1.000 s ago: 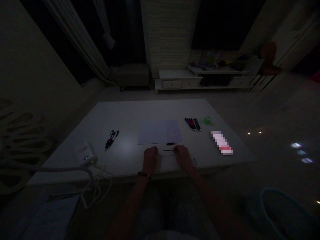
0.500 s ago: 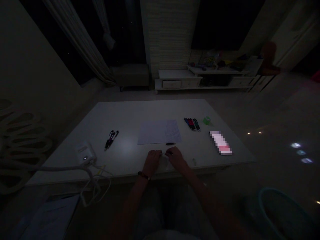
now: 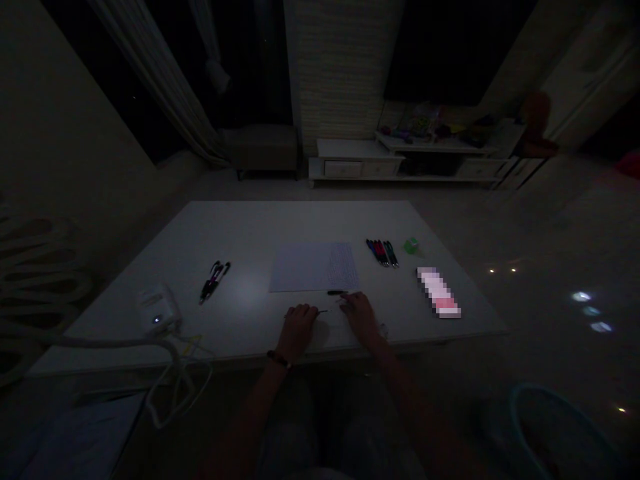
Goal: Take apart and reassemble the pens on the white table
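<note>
My left hand (image 3: pixel 299 325) is closed near the table's front edge, and the dark, thin tip of a pen part (image 3: pixel 323 311) sticks out from its fingers to the right. A gap separates it from my right hand (image 3: pixel 361 316), whose fingers are pinched together; a small, pale piece seems to show at their tips, too dim to name. Just beyond those fingertips lies a short black pen part (image 3: pixel 337 292). Behind it is a sheet of paper (image 3: pixel 300 267) with writing on its right side. A small, clear piece (image 3: pixel 383 330) lies beside my right wrist.
Several pens (image 3: pixel 382 253) lie in a row at right, near a green cube-like object (image 3: pixel 411 246) and a lit phone (image 3: pixel 439 292). More pens (image 3: pixel 214 281) lie at left. A white box (image 3: pixel 159 308) with cables stands at the white table's (image 3: pixel 240 223) left front.
My hands were together at a thin dark pen part; now they are apart. The left keeps a thin part, while the right has moved slightly away toward the black pen part.
</note>
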Tool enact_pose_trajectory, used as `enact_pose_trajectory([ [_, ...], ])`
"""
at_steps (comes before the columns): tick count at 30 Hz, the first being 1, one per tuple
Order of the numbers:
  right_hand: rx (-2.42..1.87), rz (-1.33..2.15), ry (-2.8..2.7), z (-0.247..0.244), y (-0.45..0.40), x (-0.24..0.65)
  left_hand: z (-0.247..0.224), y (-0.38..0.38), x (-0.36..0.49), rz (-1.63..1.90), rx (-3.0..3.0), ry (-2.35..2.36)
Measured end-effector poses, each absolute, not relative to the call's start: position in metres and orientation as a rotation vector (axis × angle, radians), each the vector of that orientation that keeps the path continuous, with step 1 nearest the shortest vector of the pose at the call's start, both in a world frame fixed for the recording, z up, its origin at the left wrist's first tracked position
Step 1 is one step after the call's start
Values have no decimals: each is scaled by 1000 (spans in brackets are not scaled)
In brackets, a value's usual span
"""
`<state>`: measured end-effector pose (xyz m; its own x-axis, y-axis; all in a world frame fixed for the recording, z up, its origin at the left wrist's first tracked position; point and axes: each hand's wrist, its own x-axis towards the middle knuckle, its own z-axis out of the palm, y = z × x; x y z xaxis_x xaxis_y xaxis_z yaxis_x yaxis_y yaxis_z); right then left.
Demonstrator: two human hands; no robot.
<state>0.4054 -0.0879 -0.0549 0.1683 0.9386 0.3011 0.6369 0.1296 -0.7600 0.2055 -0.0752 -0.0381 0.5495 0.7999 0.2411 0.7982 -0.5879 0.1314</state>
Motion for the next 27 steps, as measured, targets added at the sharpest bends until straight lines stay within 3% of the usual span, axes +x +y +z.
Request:
enact_pose_trajectory([
  [10,-1627,472,-1730,-51,-67,411,-37,-76,206,406,2742,1416],
  [17,-1475,815,-1534,-44,-85,402,-38,-75,206,463,2725,1446],
  [27,-1388,787,-1595,-41,-91,389,-35,-76,208,421,2714,1499],
])
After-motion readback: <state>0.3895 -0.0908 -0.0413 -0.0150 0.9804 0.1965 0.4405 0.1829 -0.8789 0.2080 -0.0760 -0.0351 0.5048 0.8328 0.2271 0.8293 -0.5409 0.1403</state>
